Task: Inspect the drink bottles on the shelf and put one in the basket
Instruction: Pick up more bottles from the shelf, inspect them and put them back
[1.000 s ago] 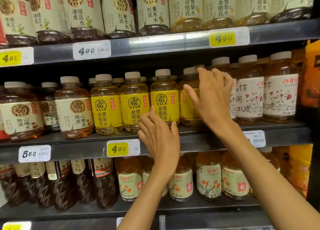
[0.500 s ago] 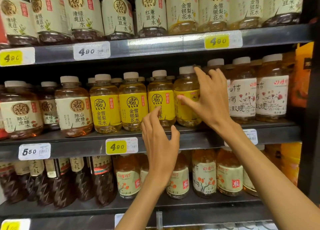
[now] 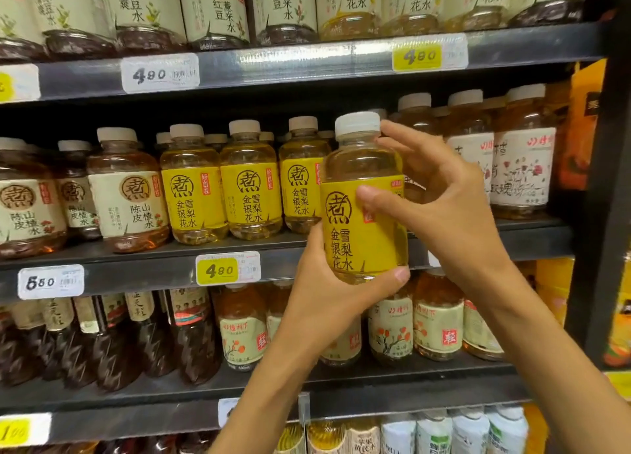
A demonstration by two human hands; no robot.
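Yellow-label bottle (image 3: 363, 214) held upright just off the shelf (image 3: 136, 266): base cupped by left hand (image 3: 327, 303), upper body pinched by right hand (image 3: 440, 201). Slip risked if regripped carelessly.

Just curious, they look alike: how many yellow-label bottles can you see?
4: one held bottle in both hands, and three on the middle shelf to its left. Caps behind them suggest more are hidden.

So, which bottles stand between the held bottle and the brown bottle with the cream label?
Three yellow-label bottles stand in a row between the held bottle and the cream-label bottle, in the head view.
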